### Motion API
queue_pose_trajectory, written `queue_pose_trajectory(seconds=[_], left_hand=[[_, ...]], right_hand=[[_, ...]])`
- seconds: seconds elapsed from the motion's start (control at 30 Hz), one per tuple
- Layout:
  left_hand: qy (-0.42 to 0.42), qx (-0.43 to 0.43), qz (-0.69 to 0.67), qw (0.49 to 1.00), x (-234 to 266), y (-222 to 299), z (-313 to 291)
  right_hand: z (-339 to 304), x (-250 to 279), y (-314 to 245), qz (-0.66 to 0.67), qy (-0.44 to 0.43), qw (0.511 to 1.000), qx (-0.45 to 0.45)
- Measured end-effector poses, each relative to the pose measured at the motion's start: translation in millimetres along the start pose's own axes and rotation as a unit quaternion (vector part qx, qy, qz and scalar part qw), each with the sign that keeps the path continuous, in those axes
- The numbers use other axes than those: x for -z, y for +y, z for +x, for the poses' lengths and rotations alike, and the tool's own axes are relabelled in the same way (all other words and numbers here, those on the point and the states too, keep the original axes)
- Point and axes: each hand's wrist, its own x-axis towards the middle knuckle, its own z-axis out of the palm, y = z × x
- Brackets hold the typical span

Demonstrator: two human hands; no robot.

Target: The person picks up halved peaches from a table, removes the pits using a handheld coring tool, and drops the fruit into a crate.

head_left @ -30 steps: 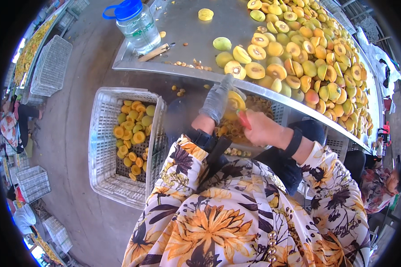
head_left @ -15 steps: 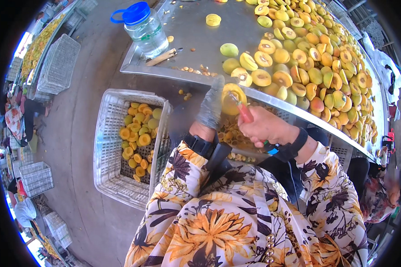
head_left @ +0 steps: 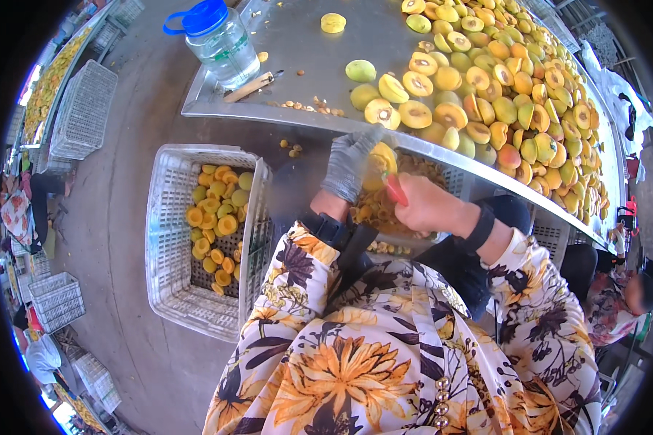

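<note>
Just below the table's near edge, my left hand (head_left: 347, 165), in a grey glove, is closed around a yellow peach half (head_left: 379, 161), blurred by motion. My bare right hand (head_left: 429, 205) grips a small red-handled tool (head_left: 395, 190) whose front end points at the fruit; its tip is hard to make out. Beneath both hands, more cut peach pieces (head_left: 374, 210) lie in a container partly hidden by my arms. Close above the left hand, halved peaches (head_left: 416, 114) with pits showing sit along the edge of the metal table (head_left: 297, 58).
A white plastic crate (head_left: 168, 283) with peach halves stands on the floor at left. A water bottle (head_left: 225, 54) with a blue lid and a wooden-handled knife (head_left: 249, 85) rest on the table's left corner. Another person (head_left: 617, 301) sits at far right. Stacked crates (head_left: 85, 109) stand far left.
Both hands remain together at the peach half. The tool's metal tip, visible at the fruit before, is now blurred or hidden. The whole view has shifted slightly.
</note>
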Motion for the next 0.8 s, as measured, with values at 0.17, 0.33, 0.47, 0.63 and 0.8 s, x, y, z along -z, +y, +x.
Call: queue_pose_trajectory(seconds=[0.17, 0.33, 0.47, 0.63, 0.8], left_hand=[[-0.109, 0.076, -0.001, 0.991, -1, 11, -5], [-0.117, 0.012, 0.030, 0.993, -2, 13, -10], [-0.116, 0.120, 0.028, 0.986, -1, 19, -5], [-0.096, 0.020, -0.029, 0.995, -2, 14, -9], [-0.083, 0.049, -0.016, 0.995, 0, 9, -4]], right_hand=[[-14, 0, -2, 0.064, -0.041, 0.997, -0.008], [-16, -4, -2, 0.291, -0.117, 0.949, -0.036], [-14, 1, -4, 0.203, -0.107, 0.973, -0.037], [-17, 3, -6, 0.360, -0.153, 0.918, -0.061], [-14, -5, -2, 0.307, -0.108, 0.945, -0.031]])
